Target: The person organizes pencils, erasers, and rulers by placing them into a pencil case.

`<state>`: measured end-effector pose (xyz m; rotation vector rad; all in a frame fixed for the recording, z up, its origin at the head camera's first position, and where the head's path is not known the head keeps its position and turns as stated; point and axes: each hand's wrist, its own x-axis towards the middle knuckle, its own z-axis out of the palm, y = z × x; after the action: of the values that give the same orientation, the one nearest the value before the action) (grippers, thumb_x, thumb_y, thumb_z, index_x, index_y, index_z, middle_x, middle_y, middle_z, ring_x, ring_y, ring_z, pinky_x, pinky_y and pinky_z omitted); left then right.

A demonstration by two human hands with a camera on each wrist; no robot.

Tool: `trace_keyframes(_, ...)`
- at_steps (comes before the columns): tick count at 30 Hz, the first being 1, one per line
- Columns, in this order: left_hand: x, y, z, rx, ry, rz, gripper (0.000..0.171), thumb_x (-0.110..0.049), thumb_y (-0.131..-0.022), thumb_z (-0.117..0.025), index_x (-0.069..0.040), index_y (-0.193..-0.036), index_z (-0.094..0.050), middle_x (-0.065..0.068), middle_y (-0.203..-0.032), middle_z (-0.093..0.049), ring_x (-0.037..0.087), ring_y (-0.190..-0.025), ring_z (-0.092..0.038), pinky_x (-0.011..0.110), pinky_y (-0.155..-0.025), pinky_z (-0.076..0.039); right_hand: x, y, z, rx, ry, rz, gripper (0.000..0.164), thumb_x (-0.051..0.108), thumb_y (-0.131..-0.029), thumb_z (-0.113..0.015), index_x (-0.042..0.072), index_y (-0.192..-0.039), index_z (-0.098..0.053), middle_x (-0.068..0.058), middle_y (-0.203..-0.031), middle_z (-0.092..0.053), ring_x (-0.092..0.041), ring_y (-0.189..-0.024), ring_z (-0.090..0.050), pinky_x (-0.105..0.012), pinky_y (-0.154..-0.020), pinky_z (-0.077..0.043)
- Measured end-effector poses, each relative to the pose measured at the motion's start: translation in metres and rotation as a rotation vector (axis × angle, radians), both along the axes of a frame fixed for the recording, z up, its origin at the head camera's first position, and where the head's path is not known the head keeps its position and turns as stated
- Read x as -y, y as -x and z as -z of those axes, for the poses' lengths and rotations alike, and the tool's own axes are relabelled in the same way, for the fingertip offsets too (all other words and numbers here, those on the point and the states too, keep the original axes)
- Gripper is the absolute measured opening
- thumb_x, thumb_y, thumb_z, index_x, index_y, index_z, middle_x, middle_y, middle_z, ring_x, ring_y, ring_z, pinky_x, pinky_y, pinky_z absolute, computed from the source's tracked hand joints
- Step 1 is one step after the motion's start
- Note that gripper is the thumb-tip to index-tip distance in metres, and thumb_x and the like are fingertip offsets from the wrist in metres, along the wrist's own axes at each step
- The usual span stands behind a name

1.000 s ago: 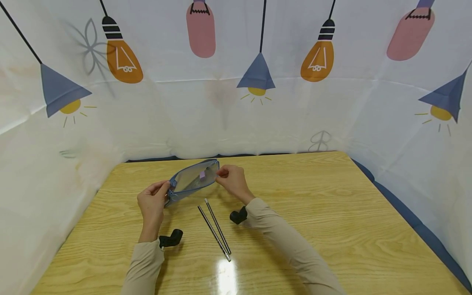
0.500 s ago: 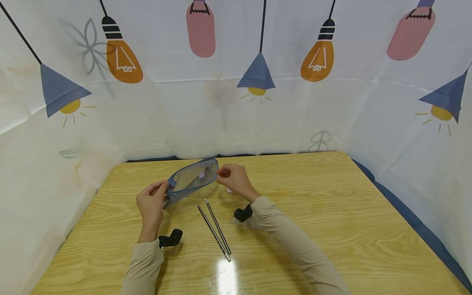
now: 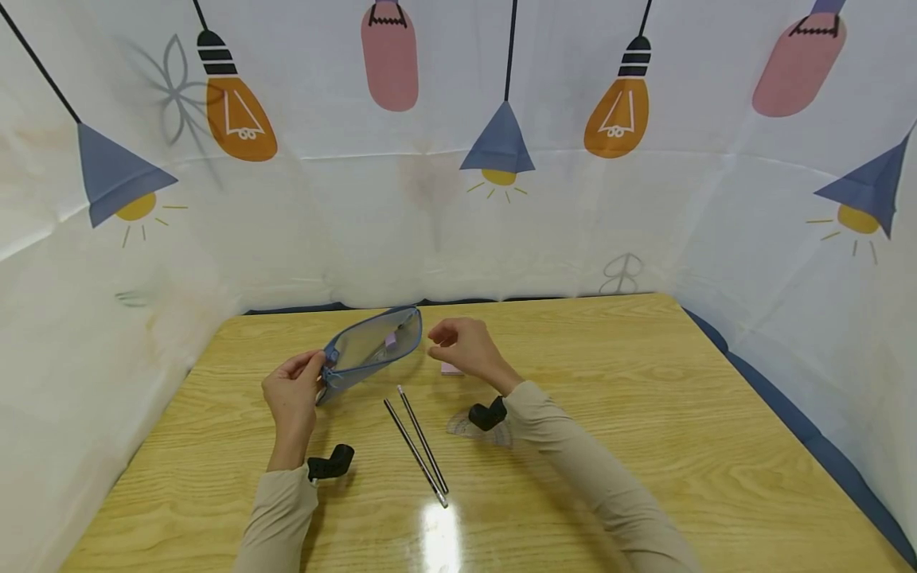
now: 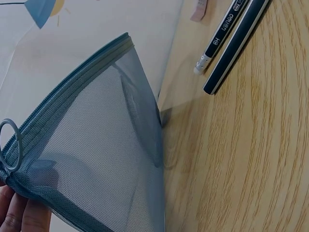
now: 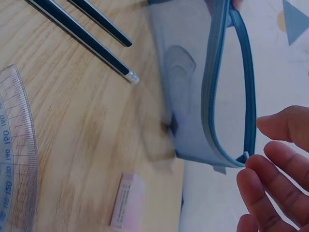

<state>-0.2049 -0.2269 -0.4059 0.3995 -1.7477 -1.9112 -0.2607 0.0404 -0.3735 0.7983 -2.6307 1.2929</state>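
Observation:
My left hand (image 3: 292,394) pinches the near-left end of a blue mesh zip pencil pouch (image 3: 358,371), lifting it off the table. The pouch's zipped mouth gapes wide, and a small lilac block (image 3: 390,340) shows inside, with other contents unclear. A zip ring (image 4: 10,145) hangs by the left fingers in the left wrist view. Just right of the pouch is my right hand (image 3: 469,350), its fingers loosely bent, apart from the pouch and holding nothing. Below the pouch lie two dark striped pencils (image 3: 415,454), side by side at a slight angle.
On the wooden table (image 3: 609,446), a pink eraser (image 5: 128,203) lies under the right hand. A clear protractor (image 5: 17,154) lies nearer, partly beneath the right wrist's black camera mount (image 3: 487,414). A lamp-printed curtain (image 3: 430,223) surrounds the table's back and sides.
My right hand has let go of the pouch's right end and drawn back to the right. The eraser and protractor have come into sight. The left hand and pouch have shifted slightly left.

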Motion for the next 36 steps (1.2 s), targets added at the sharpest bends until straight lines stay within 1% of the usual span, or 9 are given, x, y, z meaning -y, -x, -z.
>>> trace_keyframes(10, 0.000, 0.000, 0.000, -0.012, -0.012, -0.006, 0.030, -0.012, -0.087, -0.074, 0.012, -0.105, -0.069, -0.006, -0.070, -0.069, 0.004, -0.061, -0.064, 0.019, -0.054, -0.053, -0.011, -0.005, -0.004, -0.033, -0.035, -0.031, 0.018, 0.013, -0.086, -0.074, 0.008, -0.103, -0.072, -0.006, -0.099, -0.069, -0.014, -0.083, -0.064, -0.030, -0.075, -0.052)
trace_keyframes(17, 0.000, -0.001, 0.000, -0.033, -0.024, 0.004, 0.030, -0.011, -0.088, -0.073, 0.013, -0.105, -0.068, -0.004, -0.072, -0.070, 0.005, -0.062, -0.064, 0.019, -0.055, -0.053, -0.018, -0.014, -0.009, -0.050, -0.054, -0.054, 0.021, 0.013, -0.086, -0.074, 0.006, -0.106, -0.070, -0.010, -0.100, -0.069, -0.016, -0.084, -0.064, -0.031, -0.075, -0.052)
trace_keyframes(22, 0.001, 0.000, 0.001, -0.032, -0.030, 0.002, 0.030, -0.011, -0.088, -0.073, 0.013, -0.105, -0.068, -0.004, -0.072, -0.070, 0.005, -0.063, -0.064, 0.020, -0.055, -0.053, -0.022, -0.020, -0.011, -0.089, -0.090, -0.053, 0.025, 0.013, -0.087, -0.073, 0.005, -0.110, -0.069, -0.008, -0.100, -0.068, -0.018, -0.086, -0.064, -0.030, -0.076, -0.052)
trace_keyframes(27, 0.001, 0.000, 0.001, -0.022, -0.033, 0.006, 0.030, -0.012, -0.088, -0.073, 0.012, -0.106, -0.068, -0.004, -0.072, -0.069, 0.006, -0.063, -0.064, 0.020, -0.056, -0.054, -0.026, -0.025, -0.011, -0.110, -0.160, -0.041, 0.027, 0.016, -0.086, -0.074, 0.005, -0.111, -0.068, -0.008, -0.105, -0.068, -0.021, -0.089, -0.064, -0.032, -0.078, -0.052)
trace_keyframes(31, 0.000, 0.000, 0.001, -0.026, -0.036, 0.005, 0.029, -0.011, -0.088, -0.073, 0.012, -0.105, -0.068, -0.004, -0.072, -0.069, 0.006, -0.064, -0.065, 0.020, -0.056, -0.054, -0.029, -0.029, -0.012, -0.094, -0.227, -0.021, 0.030, 0.020, -0.087, -0.075, 0.007, -0.113, -0.067, -0.006, -0.109, -0.067, -0.024, -0.093, -0.064, -0.036, -0.079, -0.051)
trace_keyframes(34, 0.000, 0.000, 0.001, -0.032, -0.039, 0.002, 0.024, -0.010, -0.088, -0.073, 0.010, -0.102, -0.070, -0.003, -0.071, -0.069, 0.007, -0.065, -0.065, 0.021, -0.056, -0.054, -0.031, -0.032, -0.012, -0.097, -0.273, -0.001, 0.032, 0.021, -0.086, -0.075, 0.008, -0.114, -0.067, -0.004, -0.110, -0.066, -0.024, -0.095, -0.063, -0.037, -0.079, -0.051)
trace_keyframes(36, -0.001, -0.001, 0.001, -0.033, -0.032, -0.004, 0.020, -0.010, -0.088, -0.073, 0.006, -0.099, -0.072, -0.003, -0.071, -0.069, 0.007, -0.065, -0.066, 0.021, -0.056, -0.054, -0.033, -0.033, -0.011, -0.120, -0.309, 0.005, 0.033, 0.021, -0.085, -0.075, 0.009, -0.114, -0.067, -0.004, -0.110, -0.066, -0.023, -0.096, -0.063, -0.037, -0.079, -0.051)
